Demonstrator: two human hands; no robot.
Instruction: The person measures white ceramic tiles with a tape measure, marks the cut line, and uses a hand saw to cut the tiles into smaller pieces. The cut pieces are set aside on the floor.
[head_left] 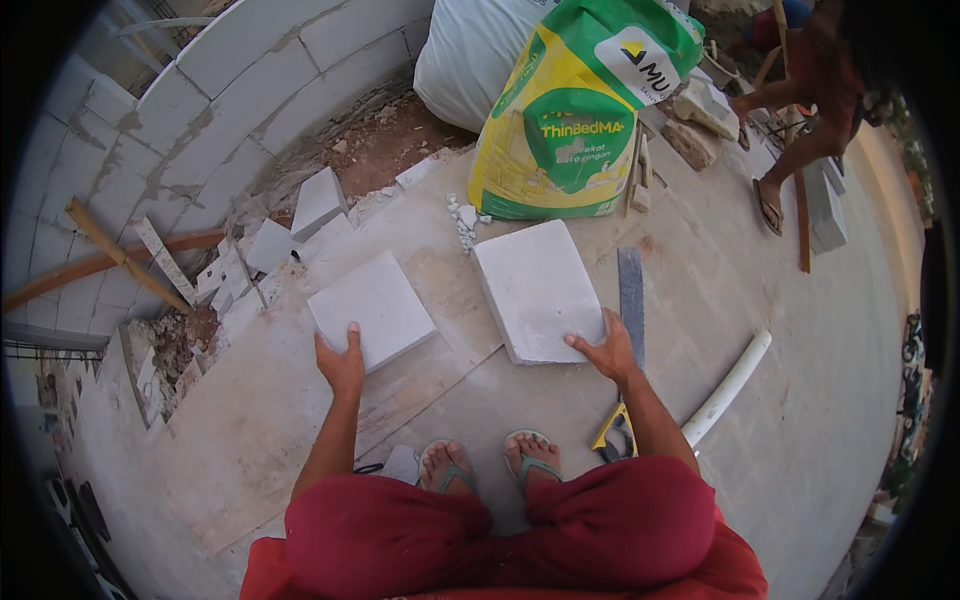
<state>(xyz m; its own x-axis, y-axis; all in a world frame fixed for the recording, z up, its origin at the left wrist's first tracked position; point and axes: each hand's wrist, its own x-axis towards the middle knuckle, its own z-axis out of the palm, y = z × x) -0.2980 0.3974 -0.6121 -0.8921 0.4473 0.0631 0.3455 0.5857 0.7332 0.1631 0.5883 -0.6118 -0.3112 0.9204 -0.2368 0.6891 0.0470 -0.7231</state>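
Observation:
Two white lightweight concrete blocks lie before me on the ground, a gap between them. My left hand (343, 362) grips the left block (375, 308) at its near left edge, thumb on top and fingers down the side. On the larger right block (540, 285), my right hand (610, 350) is closed round the near right corner, its thumb also on top. The undersides of both blocks are hidden. Just right of the right block lies a hand saw (631, 305), its yellow and black handle partly behind my right forearm.
A green and yellow bag (555, 120) stands beyond the blocks, a white sack (460, 65) behind it. A block wall (230, 100) curves along the left, with broken blocks (270, 245) and wooden strips (125, 255) below. A white pipe (730, 390) lies right. Another person's leg (800, 165) shows far right.

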